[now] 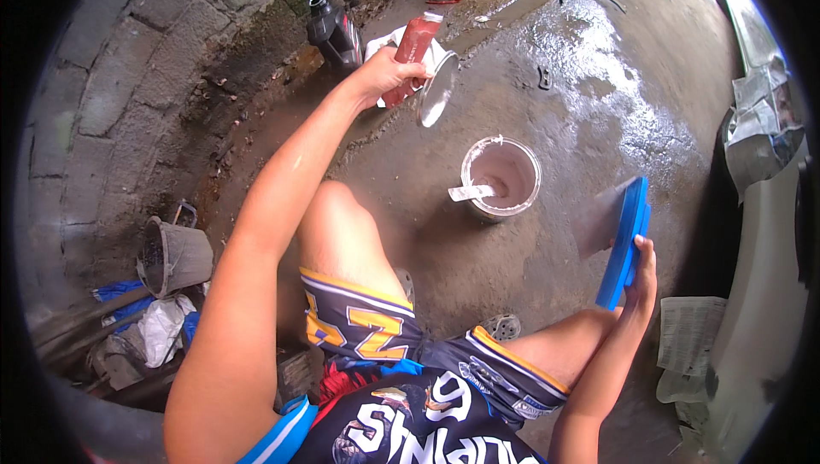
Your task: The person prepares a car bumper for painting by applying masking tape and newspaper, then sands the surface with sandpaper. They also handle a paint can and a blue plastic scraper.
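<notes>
My left hand (389, 75) reaches far out and closes round a red tube (418, 37) with a pale end. Right by its fingertips is a round metal lid (438, 93), tilted on edge; whether my fingers also grip it I cannot tell. A white cloth or bag (389, 40) lies behind the tube. My right hand (642, 276) grips a wide spreader (628, 238) with a blue handle and a thin greyish blade, held above the floor. Between the hands stands an uncovered can (536, 186) with pinkish-grey paste inside. A smeared putty knife (471, 192) rests across its rim.
A black bottle (335, 35) stands by the block wall (111, 80). A grey bucket (184, 255) lies tipped among bags at the left. Along the right runs a pale car-body panel (760, 293) with newspaper (690, 332) beside it. The concrete floor (589, 80) is wet farther off.
</notes>
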### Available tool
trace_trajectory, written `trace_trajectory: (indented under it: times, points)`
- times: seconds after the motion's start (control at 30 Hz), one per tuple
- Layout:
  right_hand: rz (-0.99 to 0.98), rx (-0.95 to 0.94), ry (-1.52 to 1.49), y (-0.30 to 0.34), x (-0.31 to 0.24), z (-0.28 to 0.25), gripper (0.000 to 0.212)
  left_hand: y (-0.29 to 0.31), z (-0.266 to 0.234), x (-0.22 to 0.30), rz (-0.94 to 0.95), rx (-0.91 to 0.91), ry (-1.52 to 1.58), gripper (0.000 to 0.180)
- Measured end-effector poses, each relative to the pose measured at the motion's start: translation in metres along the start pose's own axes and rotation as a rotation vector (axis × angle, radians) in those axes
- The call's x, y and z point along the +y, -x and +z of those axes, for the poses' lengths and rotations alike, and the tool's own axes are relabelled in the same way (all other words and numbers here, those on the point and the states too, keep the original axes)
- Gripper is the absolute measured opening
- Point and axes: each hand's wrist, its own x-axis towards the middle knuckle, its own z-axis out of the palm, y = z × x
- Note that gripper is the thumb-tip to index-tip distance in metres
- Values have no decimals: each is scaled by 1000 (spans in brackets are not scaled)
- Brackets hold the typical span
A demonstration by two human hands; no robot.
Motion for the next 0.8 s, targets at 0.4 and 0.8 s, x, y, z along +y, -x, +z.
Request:
trace_trajectory:
  times: [0.4,0.8]
  points:
    - [91,79,-119,15,-13,26,67,-27,7,-129,-267,294,329,27]
    - [104,59,-97,16,-14,43,68,-30,115,-258,-322,545,969,39]
